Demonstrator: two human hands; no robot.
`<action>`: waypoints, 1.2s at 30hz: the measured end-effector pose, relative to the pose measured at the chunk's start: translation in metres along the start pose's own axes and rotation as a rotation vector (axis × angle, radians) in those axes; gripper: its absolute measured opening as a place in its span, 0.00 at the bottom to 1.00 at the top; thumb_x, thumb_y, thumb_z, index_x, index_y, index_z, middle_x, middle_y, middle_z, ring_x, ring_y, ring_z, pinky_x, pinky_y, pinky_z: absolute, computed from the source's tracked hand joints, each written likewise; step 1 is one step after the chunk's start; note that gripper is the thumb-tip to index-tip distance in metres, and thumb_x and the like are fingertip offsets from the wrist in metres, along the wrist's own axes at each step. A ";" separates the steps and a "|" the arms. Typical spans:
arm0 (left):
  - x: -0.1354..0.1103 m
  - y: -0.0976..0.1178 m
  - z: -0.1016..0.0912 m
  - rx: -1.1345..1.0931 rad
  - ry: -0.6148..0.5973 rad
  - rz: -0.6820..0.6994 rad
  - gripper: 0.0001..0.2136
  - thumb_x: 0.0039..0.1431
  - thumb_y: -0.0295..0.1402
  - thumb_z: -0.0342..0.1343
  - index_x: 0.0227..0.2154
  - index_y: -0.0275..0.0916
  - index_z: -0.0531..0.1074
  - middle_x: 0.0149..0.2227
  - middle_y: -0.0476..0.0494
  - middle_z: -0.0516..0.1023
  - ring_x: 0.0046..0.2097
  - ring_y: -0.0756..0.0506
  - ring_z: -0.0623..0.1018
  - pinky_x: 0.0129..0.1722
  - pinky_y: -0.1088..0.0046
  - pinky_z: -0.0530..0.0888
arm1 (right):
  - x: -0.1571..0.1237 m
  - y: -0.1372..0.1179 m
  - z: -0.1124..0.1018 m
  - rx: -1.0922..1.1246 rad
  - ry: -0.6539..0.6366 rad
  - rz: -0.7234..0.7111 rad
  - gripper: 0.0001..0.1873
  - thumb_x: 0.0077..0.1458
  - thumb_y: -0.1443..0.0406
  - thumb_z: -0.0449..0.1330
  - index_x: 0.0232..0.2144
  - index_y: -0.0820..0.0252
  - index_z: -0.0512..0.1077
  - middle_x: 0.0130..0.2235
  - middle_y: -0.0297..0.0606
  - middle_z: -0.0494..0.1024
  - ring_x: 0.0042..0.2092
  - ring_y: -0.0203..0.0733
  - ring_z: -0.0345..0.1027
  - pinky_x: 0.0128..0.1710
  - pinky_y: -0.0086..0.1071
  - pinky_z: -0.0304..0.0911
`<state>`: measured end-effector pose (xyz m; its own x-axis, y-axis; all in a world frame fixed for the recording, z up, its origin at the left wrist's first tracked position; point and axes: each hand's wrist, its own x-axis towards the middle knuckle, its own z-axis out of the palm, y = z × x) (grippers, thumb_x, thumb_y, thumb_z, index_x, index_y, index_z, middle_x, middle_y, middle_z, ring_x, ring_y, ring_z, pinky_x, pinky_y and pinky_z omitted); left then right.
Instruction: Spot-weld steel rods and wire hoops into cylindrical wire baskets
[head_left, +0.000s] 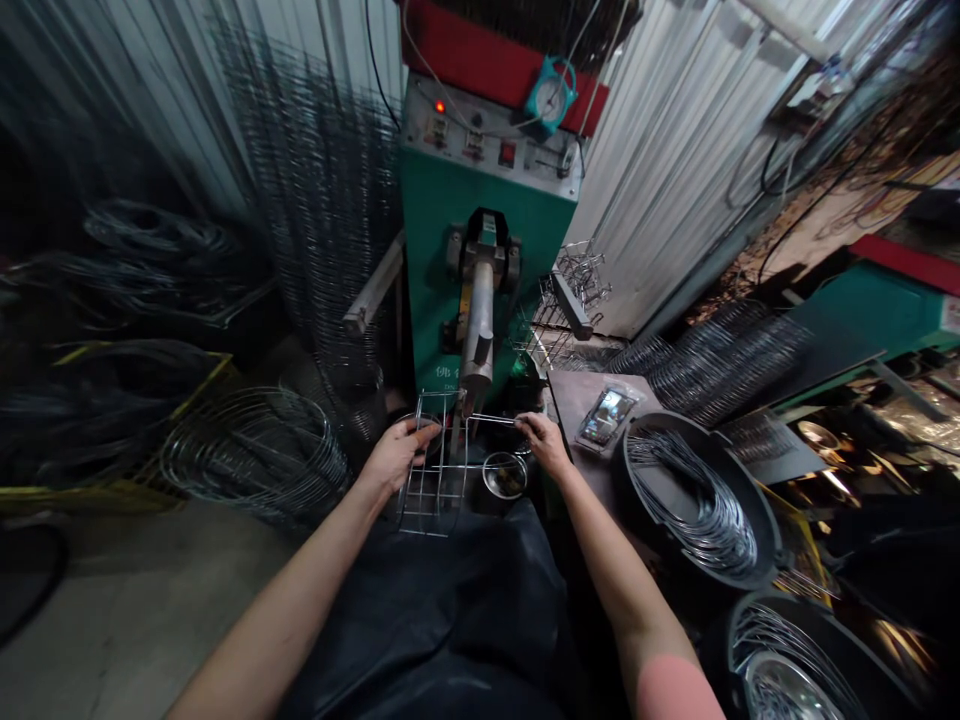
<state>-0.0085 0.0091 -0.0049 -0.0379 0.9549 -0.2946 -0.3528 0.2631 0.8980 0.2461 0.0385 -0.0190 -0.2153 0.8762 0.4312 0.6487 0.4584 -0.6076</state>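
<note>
Through the head view I have my left hand (396, 456) curled nearly closed, thumb and fingers gripping the near-left side of a silver frame of crossed metal wires (431, 497), which sits just below the tip of a thick grey metal cylinder (478, 330). My right hand (541, 440) is drawn into a pinch, its fingertips on one end of a thin, bright metal rod (491, 420); the rod's far end lies by the cylinder's tip, and I can't tell whether it touches the frame.

For writing, I get white characters on the front of the tall green metal machine (431, 260): the first reads 佛, the next is partly hidden, and "DN" shows faintly underneath. Markings on the round teal-rimmed dial gauge (551, 97) and around the glowing red lamp (440, 106) are too small for me to read.
</note>
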 end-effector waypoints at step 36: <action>-0.007 -0.007 0.007 0.062 0.104 0.100 0.19 0.29 0.41 0.66 0.26 0.35 0.71 0.21 0.53 0.65 0.24 0.55 0.62 0.19 0.81 0.57 | -0.048 -0.031 -0.009 -0.171 -0.038 -0.066 0.10 0.56 0.59 0.55 0.35 0.49 0.76 0.36 0.36 0.74 0.40 0.39 0.62 0.40 0.34 0.53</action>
<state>0.0003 0.0018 -0.0070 -0.1681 0.9580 -0.2325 -0.2839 0.1788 0.9420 0.2428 -0.0193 -0.0143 -0.2865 0.8517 0.4388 0.7460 0.4857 -0.4556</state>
